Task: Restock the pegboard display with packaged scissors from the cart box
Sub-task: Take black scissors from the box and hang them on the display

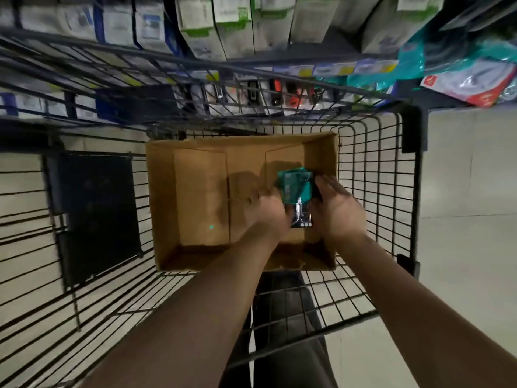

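Observation:
An open cardboard box (pixel 195 191) sits in the black wire cart (pixel 372 175). Inside it, at the right, lies a small stack of teal packaged scissors (pixel 297 191). My left hand (pixel 265 214) grips the stack's left side. My right hand (pixel 340 211) presses against its right side, fingers curled around the edge. Both forearms reach down into the box from the bottom of the view. The lower ends of the packs are partly hidden between my hands.
Store shelving with white and green boxes (pixel 223 26) runs along the top. Teal and red hanging packages (pixel 458 74) show at the upper right. A dark flap (pixel 95 214) lies in the cart at the left. Pale floor (pixel 470 219) lies right of the cart.

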### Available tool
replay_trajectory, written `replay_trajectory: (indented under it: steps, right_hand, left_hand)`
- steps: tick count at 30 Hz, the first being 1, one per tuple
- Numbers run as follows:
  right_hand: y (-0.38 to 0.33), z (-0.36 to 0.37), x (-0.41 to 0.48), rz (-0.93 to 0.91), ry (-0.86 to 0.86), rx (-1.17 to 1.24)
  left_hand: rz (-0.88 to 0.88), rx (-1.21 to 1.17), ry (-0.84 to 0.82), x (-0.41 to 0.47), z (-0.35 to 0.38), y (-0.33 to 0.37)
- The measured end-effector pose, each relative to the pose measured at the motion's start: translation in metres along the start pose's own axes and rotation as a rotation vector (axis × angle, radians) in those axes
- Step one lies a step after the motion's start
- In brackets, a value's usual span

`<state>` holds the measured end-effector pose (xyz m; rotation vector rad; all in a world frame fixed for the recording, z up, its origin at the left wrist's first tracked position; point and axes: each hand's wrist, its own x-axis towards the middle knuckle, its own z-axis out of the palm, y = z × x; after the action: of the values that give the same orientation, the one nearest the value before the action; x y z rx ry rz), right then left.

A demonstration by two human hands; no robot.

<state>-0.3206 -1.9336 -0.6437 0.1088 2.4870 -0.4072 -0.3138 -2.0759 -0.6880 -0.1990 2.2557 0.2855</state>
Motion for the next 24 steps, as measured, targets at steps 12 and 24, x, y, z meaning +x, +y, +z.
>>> replay_trajectory:
  steps: [12,24]
  right_hand:
    - [0.012,0.035,-0.002,-0.054,0.188,0.175]
    - [-0.009,0.07,0.003,0.145,-0.028,0.201]
  left_hand:
    - [-0.142,-0.512,-0.067,0.056,0.062,-0.002]
    - [-0.116,-0.635,-0.01,0.047,0.052,-0.048]
